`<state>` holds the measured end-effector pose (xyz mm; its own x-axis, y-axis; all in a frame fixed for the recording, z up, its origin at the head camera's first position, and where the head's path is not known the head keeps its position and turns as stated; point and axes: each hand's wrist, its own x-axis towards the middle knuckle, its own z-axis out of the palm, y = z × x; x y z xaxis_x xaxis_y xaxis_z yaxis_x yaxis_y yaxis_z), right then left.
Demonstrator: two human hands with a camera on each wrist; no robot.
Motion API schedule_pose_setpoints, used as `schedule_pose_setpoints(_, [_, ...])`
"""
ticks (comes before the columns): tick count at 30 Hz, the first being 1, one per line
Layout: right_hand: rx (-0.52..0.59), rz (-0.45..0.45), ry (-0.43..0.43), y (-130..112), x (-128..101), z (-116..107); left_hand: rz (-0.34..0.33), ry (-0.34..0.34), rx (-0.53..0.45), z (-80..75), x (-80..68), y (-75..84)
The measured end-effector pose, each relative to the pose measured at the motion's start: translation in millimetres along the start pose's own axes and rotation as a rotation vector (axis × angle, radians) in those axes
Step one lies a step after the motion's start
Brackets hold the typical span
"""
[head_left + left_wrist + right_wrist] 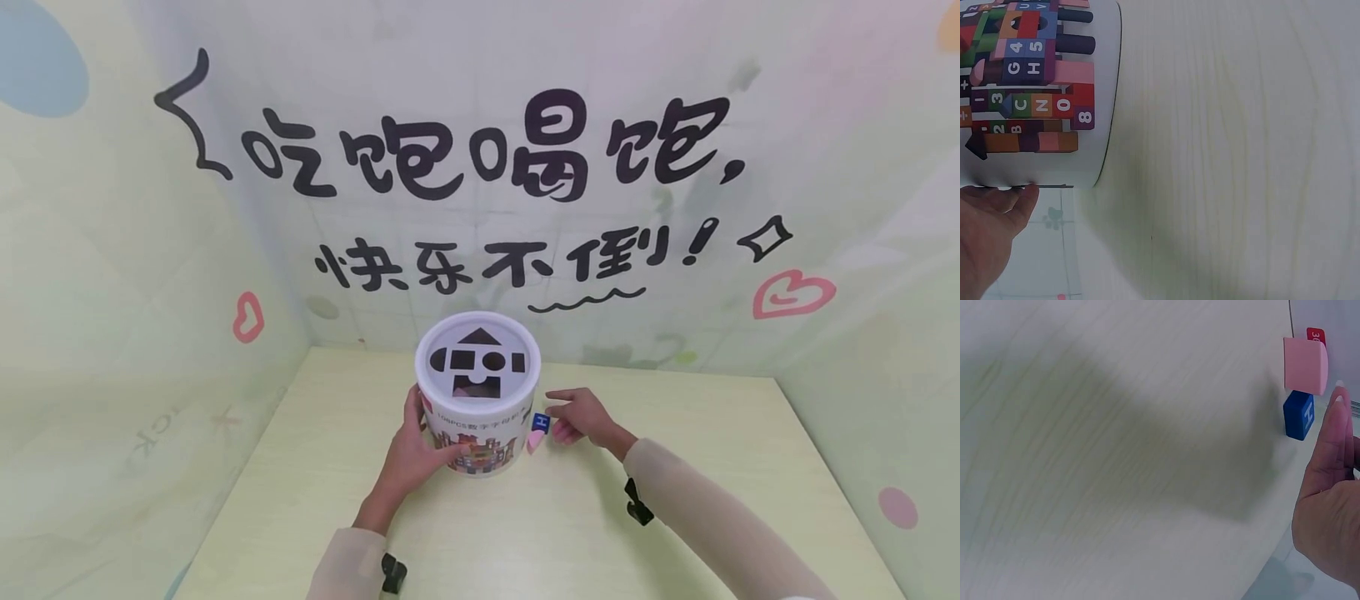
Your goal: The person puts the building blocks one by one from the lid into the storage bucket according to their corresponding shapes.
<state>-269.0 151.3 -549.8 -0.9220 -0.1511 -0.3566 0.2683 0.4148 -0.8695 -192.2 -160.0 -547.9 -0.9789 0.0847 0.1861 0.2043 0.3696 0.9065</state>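
Observation:
A white toy-block bucket (480,454) printed with building blocks stands upright on the table, its white lid (517,386) cut with several shaped holes. My left hand (411,457) grips the bucket's left side, thumb across the front and fingers around behind. Just right of the bucket lie a blue block (1299,415) marked H and a pink block (1305,365) with a curved side, close together. My right hand (583,417) is beside them with fingers loosely extended, holding nothing. Something pinkish shows inside the lid's lowest hole.
The pale wood-grain table (570,533) runs up to a printed cloth backdrop (420,50) behind the bucket. More cloth hangs at the left and right sides. A black wrist device (639,502) sits on each forearm.

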Motion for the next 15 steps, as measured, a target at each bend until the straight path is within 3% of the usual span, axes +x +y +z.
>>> schedule_pose_setpoints(15, [0.033,0.010,-0.079,19.8,-4.7,12.7,-0.006,-0.005,0.000,-1.5,-0.3,0.0])
